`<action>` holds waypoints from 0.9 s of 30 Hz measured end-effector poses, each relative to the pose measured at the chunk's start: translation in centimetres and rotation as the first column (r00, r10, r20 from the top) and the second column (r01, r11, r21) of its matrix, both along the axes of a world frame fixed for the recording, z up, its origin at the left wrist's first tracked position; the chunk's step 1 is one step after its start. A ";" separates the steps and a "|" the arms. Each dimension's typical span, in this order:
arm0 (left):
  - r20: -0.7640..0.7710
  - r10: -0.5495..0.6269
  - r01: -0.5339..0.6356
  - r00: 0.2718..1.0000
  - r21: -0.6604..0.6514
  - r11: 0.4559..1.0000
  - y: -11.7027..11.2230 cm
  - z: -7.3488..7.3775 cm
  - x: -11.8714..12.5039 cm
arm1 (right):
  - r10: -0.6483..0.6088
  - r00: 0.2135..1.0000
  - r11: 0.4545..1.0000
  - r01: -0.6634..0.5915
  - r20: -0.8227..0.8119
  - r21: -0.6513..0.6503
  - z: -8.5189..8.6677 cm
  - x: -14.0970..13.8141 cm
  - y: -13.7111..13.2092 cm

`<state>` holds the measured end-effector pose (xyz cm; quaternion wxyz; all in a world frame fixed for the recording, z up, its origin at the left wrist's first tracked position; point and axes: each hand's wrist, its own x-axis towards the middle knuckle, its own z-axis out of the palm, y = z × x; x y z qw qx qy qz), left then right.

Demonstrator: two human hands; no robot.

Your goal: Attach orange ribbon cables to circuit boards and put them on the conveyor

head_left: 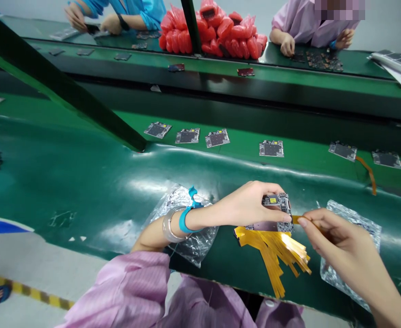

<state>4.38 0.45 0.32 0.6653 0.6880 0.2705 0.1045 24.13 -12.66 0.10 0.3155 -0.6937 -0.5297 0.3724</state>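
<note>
My left hand (246,204) grips a small circuit board (273,210) by its left edge, just above the green mat. My right hand (330,234) pinches the end of an orange flex strip (296,220) at the board's right edge. Below the board lies a fanned bundle of orange flex strips (275,253). A blue wrist strap (186,214) and a clear bangle circle my left wrist.
Silver foil bags lie under my left forearm (190,241) and under my right hand (353,228). Several circuit boards (217,137) sit in a row on the green conveyor. Across it, two other people handle boards beside a heap of red bags (214,34). A dark green post (57,84) slants at the left.
</note>
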 end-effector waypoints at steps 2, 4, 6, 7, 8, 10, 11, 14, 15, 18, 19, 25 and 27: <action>-0.021 0.016 -0.016 1.000 0.011 1.000 -0.1 0.1 0.1 | 0.002 1.000 1.000 -0.002 -0.026 -0.013 -0.1 0.0 0.0; -0.058 0.040 -0.039 0.997 0.017 0.999 -0.1 0.0 0.2 | -0.001 0.999 1.000 0.000 -0.047 -0.017 -0.3 -0.1 0.0; -0.081 0.064 -0.062 0.995 0.024 0.998 -0.1 -0.2 0.3 | 0.009 0.998 0.999 -0.011 -0.069 -0.037 -0.4 -0.1 -0.1; -0.081 0.073 -0.071 0.994 0.027 0.997 -0.1 -0.4 0.4 | 0.021 0.996 0.998 -0.026 -0.085 -0.053 -0.4 -0.1 0.0; -0.073 0.079 -0.077 0.994 0.030 0.997 -0.1 -0.6 0.4 | 0.032 0.995 0.997 -0.039 -0.099 -0.068 -0.4 -0.1 0.0; -0.050 0.079 -0.077 0.996 0.039 0.996 0.0 -1.1 0.5 | 0.034 0.992 0.996 -0.044 -0.121 -0.080 -0.5 0.0 0.4; -0.040 0.075 -0.073 0.996 0.048 0.996 0.0 -1.3 0.6 | 0.025 0.991 0.996 -0.036 -0.130 -0.083 -0.7 0.0 0.6; -0.017 0.080 -0.078 0.997 0.097 0.992 0.5 -2.4 0.9 | -0.009 0.983 0.991 -0.015 -0.181 -0.130 -1.7 0.4 2.1; -0.012 0.093 -0.091 0.996 0.121 0.988 1.1 -2.9 1.0 | -0.019 0.977 0.988 -0.014 -0.214 -0.153 -2.2 0.6 2.7; -0.033 0.219 -0.197 0.975 0.321 0.926 4.6 -4.6 0.9 | -0.082 0.945 0.984 0.026 -0.316 -0.176 -3.7 1.2 4.8; -0.050 0.312 -0.257 0.949 0.452 0.854 6.3 -5.3 0.7 | -0.107 0.934 0.985 0.052 -0.341 -0.165 -4.2 1.4 5.6; -0.348 0.640 -0.186 0.685 0.766 0.616 15.4 -9.3 -1.2 | -0.221 0.887 0.975 0.214 -0.406 -0.063 -6.1 2.6 9.0; -0.350 0.638 -0.193 0.686 0.758 0.623 16.6 -9.9 -1.3 | -0.224 0.887 0.972 0.234 -0.405 -0.026 -6.4 2.8 10.2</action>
